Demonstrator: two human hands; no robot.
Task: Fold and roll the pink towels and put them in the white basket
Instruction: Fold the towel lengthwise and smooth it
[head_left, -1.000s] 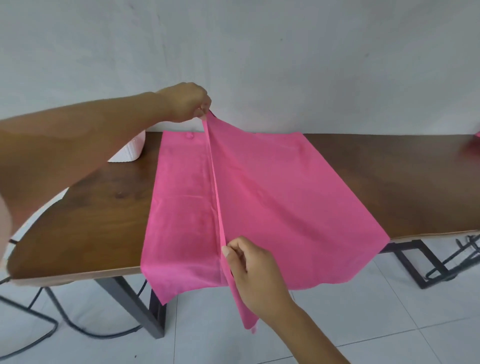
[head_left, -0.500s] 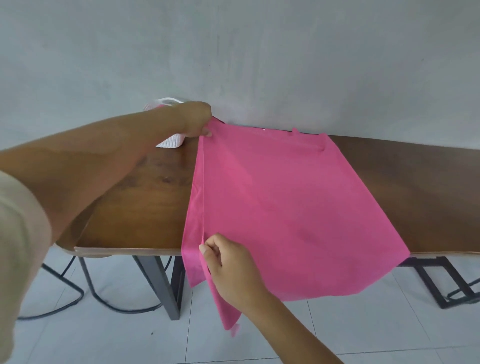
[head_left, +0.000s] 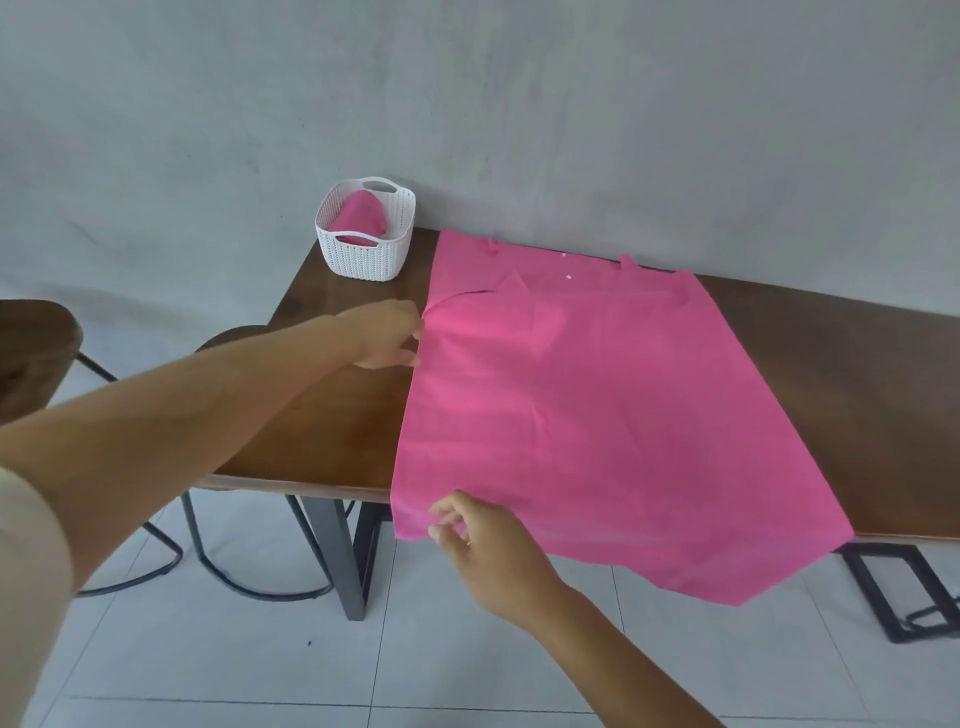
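Right of the white basket, our left hand pinches the pink towel; our right hand hangs slack-fingered, farther off.

Single camera, worn on my head. Wide lens. Faces forward and down, across the near edge of the table toward the grey wall. Close range: my forearms enter from the left and the bottom. Left hand and right hand sit mid-frame at the left edge of the pink towel. White basket at the table's far left corner. Floor tiles fill the bottom.
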